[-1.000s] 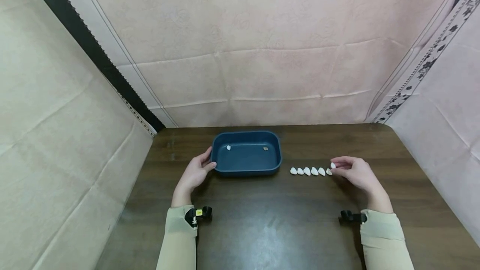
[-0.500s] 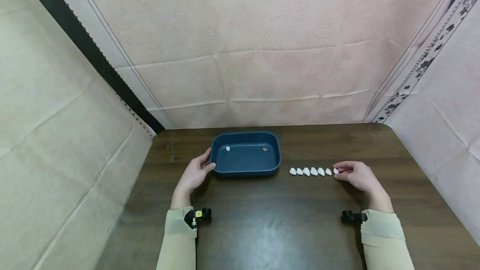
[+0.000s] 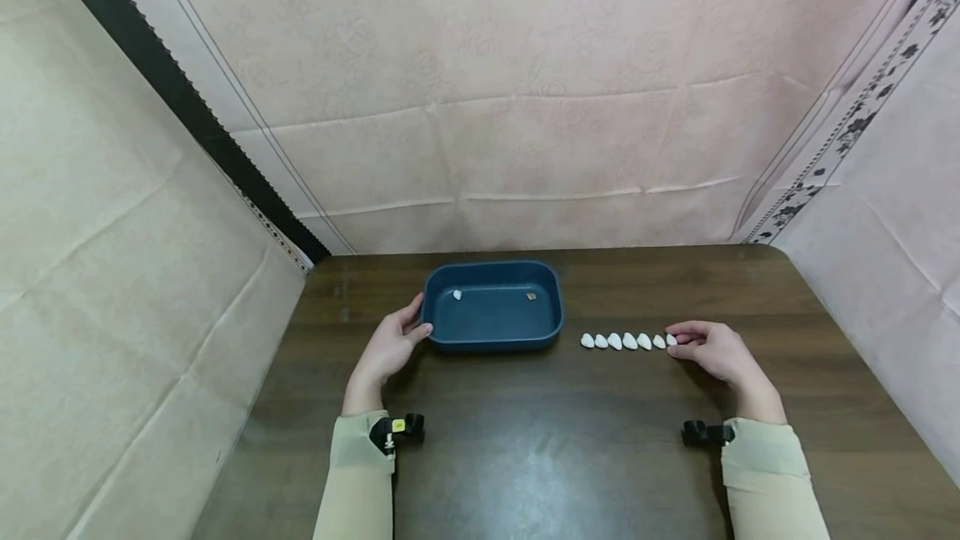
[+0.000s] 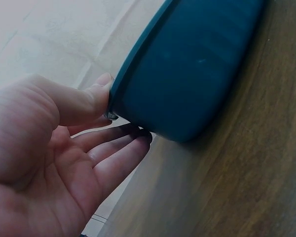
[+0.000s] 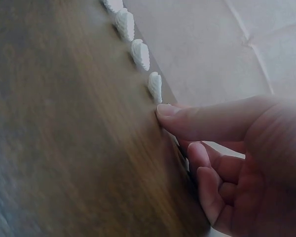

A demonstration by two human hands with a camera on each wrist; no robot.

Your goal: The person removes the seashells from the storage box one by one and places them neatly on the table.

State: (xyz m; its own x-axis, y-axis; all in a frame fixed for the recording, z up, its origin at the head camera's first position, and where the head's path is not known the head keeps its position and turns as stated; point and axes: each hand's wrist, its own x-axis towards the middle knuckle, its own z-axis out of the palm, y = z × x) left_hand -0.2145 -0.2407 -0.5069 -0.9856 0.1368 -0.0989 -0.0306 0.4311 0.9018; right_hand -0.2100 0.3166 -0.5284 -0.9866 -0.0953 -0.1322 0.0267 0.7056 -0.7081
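A blue rectangular tray (image 3: 495,346) stands on the table, a small white shell (image 3: 457,295) and a small brownish piece (image 3: 531,297) lying inside. My left hand (image 3: 390,344) grips its left end, thumb (image 4: 91,101) on the rim and fingers below against the outer wall. To the tray's right runs a row of several white ridged shells (image 3: 630,341). At that row's right end, my right hand (image 3: 712,348) pinches one more white shell (image 3: 671,340) between thumb and fingers. In the right wrist view the thumb (image 5: 187,121) mostly hides this shell, and a neighbouring shell (image 5: 155,87) lies just beyond the thumb tip.
The brown wooden table (image 3: 525,432) has its far edge behind the tray. Pale cloth hangs at the back (image 3: 525,148), with more cloth at the left and right sides. Each forearm wears a strapped black camera.
My right hand has lowered the pinched shell from above the row to its right end, then stayed there. The left hand has kept its hold on the tray.
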